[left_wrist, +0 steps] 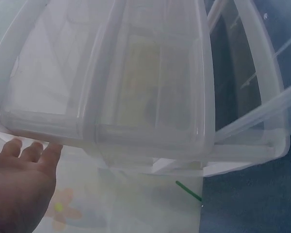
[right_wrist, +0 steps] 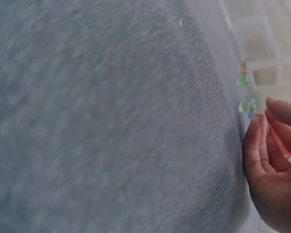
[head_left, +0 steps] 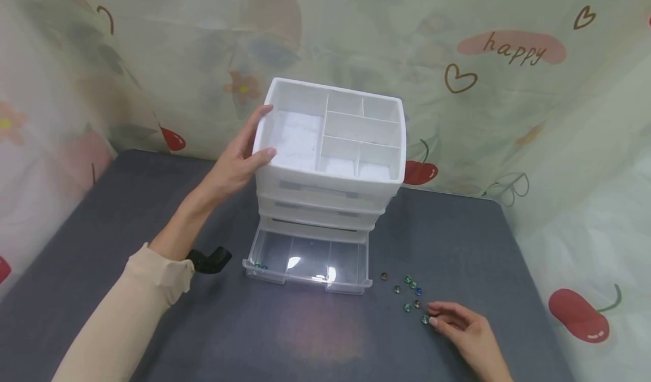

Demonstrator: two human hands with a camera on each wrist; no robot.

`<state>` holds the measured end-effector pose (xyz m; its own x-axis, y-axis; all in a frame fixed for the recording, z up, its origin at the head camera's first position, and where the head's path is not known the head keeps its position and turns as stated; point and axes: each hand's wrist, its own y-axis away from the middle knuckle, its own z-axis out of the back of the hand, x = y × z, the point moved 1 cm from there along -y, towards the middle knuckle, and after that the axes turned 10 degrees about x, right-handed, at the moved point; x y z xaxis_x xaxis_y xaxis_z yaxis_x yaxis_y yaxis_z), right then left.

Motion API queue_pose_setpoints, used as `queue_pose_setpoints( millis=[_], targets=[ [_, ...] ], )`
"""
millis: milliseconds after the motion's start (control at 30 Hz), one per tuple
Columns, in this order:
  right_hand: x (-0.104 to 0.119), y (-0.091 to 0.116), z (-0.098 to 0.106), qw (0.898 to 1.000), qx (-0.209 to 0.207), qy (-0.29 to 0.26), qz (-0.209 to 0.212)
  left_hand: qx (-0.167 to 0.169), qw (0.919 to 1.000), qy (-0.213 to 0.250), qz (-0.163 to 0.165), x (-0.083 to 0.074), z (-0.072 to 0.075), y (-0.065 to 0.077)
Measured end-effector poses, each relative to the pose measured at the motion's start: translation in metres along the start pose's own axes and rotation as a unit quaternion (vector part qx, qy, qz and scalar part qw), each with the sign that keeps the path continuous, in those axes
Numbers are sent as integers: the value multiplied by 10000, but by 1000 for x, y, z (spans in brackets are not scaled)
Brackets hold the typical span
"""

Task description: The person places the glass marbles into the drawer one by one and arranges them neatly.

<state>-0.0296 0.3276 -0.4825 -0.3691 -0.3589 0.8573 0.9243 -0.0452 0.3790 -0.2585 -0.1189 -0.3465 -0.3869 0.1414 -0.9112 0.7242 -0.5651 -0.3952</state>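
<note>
A white plastic drawer unit (head_left: 325, 187) stands on the table, its divided top tray exposed. The clear bottom drawer (head_left: 310, 257) is pulled out; a few marbles lie in its left compartment. My left hand (head_left: 236, 159) rests on the unit's left rim, thumb and forefinger extended; in the left wrist view its fingers meet the side wall (left_wrist: 150, 136). Several small glass marbles (head_left: 413, 285) lie on the table right of the drawer. Just behind a greenish marble (head_left: 425, 318), my right hand (head_left: 465, 331) has its fingertips close to it, with a gap between thumb and fingers.
A dark grey cloth covers the table (head_left: 325, 337). Patterned fabric (head_left: 356, 43) hangs behind it and along both sides. A black strap end (head_left: 211, 260) sticks out from the left sleeve, left of the open drawer.
</note>
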Motion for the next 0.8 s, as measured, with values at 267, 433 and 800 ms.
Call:
queue_pose_setpoints(
  millis=[267,433,800],
  targets=[
    [-5,-1,-1,9983,-52,562,-174,-15,10000,15,67,1,0,0],
    [-6,-2,-3,9934,-140,1114,-220,-45,9999,-84,114,2,-1,1],
    [-4,-4,-8,9815,-431,1865,-46,-114,9998,-90,97,2,0,2]
  ],
)
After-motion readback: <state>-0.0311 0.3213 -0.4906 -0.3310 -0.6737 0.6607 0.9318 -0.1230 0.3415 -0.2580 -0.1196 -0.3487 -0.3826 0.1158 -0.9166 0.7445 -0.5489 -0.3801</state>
